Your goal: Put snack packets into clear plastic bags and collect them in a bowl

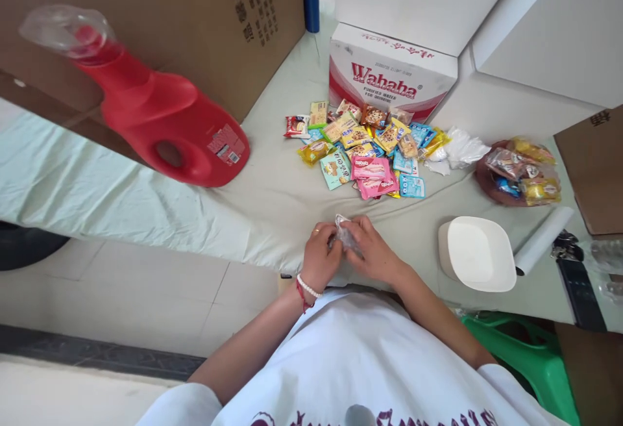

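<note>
Near the table's front edge, my left hand (321,254) and my right hand (370,249) are close together, both gripping a small clear plastic bag (346,236). Fingers of both hands curl around the crinkled plastic, and parts of it are hidden under them. Whether anything is inside the bag I cannot make out. Beyond my hands lies a loose pile of small wrapped snacks (360,143) in yellow, pink, blue and green packets. Two pink packets (372,176) are among those closest to my hands.
A white bowl (477,254) stands to the right, beside a white roll (544,241). Behind it are crumpled white plastic bags (464,148) and a round basket (487,176) of snacks. A red jug (175,121) stands left; a Wahaha carton (389,78) is at the back.
</note>
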The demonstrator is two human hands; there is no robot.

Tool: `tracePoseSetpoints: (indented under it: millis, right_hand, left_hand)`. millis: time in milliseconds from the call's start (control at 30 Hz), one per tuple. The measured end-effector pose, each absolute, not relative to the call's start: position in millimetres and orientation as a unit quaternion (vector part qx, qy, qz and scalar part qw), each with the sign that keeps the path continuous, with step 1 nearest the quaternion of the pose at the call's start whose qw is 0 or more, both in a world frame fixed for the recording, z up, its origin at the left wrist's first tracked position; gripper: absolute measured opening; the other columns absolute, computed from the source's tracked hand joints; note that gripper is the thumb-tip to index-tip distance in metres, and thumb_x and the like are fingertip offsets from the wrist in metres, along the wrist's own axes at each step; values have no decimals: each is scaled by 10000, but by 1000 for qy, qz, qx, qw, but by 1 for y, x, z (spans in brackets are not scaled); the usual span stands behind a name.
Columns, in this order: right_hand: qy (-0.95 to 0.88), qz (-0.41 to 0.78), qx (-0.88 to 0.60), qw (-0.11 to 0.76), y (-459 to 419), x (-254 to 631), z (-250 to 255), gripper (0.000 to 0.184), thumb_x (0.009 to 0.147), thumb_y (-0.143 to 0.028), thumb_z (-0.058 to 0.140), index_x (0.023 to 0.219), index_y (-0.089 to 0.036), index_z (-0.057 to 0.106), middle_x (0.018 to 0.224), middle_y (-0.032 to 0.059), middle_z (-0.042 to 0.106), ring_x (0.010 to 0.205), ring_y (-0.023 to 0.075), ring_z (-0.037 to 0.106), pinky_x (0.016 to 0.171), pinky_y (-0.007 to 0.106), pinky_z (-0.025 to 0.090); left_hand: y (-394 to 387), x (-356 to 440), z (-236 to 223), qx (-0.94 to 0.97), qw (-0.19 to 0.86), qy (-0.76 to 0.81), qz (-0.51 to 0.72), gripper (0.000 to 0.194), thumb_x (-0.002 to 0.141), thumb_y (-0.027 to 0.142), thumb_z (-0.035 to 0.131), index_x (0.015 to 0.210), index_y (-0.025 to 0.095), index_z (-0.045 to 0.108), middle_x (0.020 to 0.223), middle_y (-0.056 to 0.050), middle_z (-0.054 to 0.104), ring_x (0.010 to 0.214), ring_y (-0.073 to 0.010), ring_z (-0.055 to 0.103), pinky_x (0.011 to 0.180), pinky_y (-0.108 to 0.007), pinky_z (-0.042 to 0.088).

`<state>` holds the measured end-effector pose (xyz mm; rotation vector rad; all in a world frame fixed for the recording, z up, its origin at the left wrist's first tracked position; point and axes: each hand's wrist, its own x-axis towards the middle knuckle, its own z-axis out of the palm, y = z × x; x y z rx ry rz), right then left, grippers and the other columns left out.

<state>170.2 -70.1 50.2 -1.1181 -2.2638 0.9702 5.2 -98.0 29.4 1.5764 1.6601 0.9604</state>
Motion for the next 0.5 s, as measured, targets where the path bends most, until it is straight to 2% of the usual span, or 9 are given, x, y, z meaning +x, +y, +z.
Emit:
tracePoseSetpoints:
  millis: [100, 167, 233, 300, 400, 500]
  right_hand:
    - [-816, 308, -432, 230, -82, 175, 54, 641, 882, -321, 669, 1455, -178, 420, 1201, 147, 494, 1103, 262, 510, 958, 433, 508]
    - [-797, 265, -487, 241, -90, 180, 53, 575, 907, -329, 637, 1426, -159, 460, 1175, 151, 524, 1069, 261, 526, 930, 415, 516]
    - [-767, 242, -535, 260, -96, 188, 52, 456, 955, -292, 547, 1390, -162, 502, 1166, 152, 567, 1061, 253, 554, 921, 398, 520]
    - [-730, 249, -563, 297, -99, 207, 55, 370, 991, -256, 473, 1348, -190, 542, 1177, 139, 620, 1082, 233, 593, 945, 381, 522]
    - [-646, 235, -621, 376, -92, 271, 71, 323, 1012, -281, 457, 1306, -238, 584, 1225, 104, 670, 1136, 214, 634, 986, 364, 517]
    - [-550, 116, -693, 452, -58, 380, 103, 398, 999, -369, 481, 1357, -214, 561, 1316, 124, 635, 1176, 247, 629, 976, 384, 507]
  left_hand:
    - [-107, 15, 50, 601, 360, 587, 406, 234, 851, 173, 495, 1003, 216, 668, 1150, -91, 692, 1091, -231, 653, 957, -389, 544]
    - [-112, 21, 61, 625, 378, 548, 408, 281, 876, 206, 512, 1101, 232, 677, 1260, -96, 683, 1189, -252, 637, 1026, -421, 523]
    - [-113, 28, 69, 652, 409, 500, 397, 281, 900, 246, 521, 1121, 246, 695, 1321, -93, 676, 1263, -270, 615, 1080, -451, 500]
    - [-110, 33, 74, 662, 454, 465, 373, 275, 935, 298, 510, 1114, 251, 713, 1305, -91, 694, 1247, -266, 636, 1074, -445, 513]
    - [-107, 29, 73, 653, 492, 477, 322, 303, 960, 389, 509, 1134, 254, 718, 1206, -88, 739, 1101, -240, 709, 961, -382, 575]
    - [-110, 11, 61, 643, 465, 538, 283, 339, 928, 481, 541, 1088, 249, 729, 1113, -78, 770, 1026, -240, 730, 914, -362, 585]
